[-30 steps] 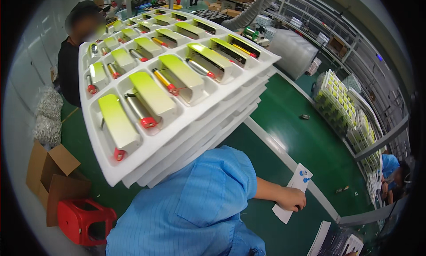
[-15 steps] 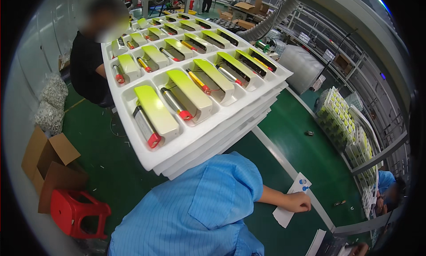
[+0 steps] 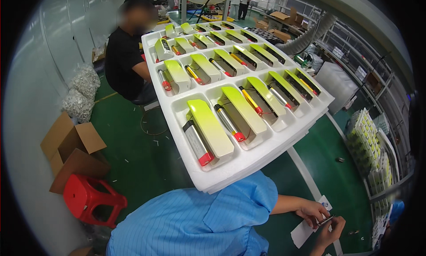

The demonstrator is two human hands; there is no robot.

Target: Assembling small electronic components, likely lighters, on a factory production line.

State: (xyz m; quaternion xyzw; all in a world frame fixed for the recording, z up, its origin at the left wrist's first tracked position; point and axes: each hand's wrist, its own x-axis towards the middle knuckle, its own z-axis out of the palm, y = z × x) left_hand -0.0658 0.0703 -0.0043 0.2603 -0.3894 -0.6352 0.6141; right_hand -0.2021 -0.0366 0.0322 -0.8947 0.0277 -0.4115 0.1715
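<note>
My left hand [image 3: 312, 210] reaches out from a blue striped sleeve at the lower right. Its fingers are closed on one side of a small thin dark piece [image 3: 326, 220], whose kind I cannot make out. From the lower edge, my right hand [image 3: 333, 230] meets it, with the fingertips pinching the piece's other side. Beneath the hands lies a white sheet [image 3: 302, 234]. Just beyond the left hand is a small pale card [image 3: 325, 202] with a tiny blue part on it.
Stacked white foam trays [image 3: 208, 176] hold yellow-green covers [image 3: 210, 128] and wired battery cells [image 3: 198, 143]. A person in black [image 3: 126, 65] sits at left, near an open carton [image 3: 73, 145] and red stool [image 3: 91, 200]. More loaded trays [image 3: 366, 136] stand at right.
The view has swung left, so the trays appear farther right. My right hand has risen from the lower edge to meet the left, and a thin dark piece now shows between them.
</note>
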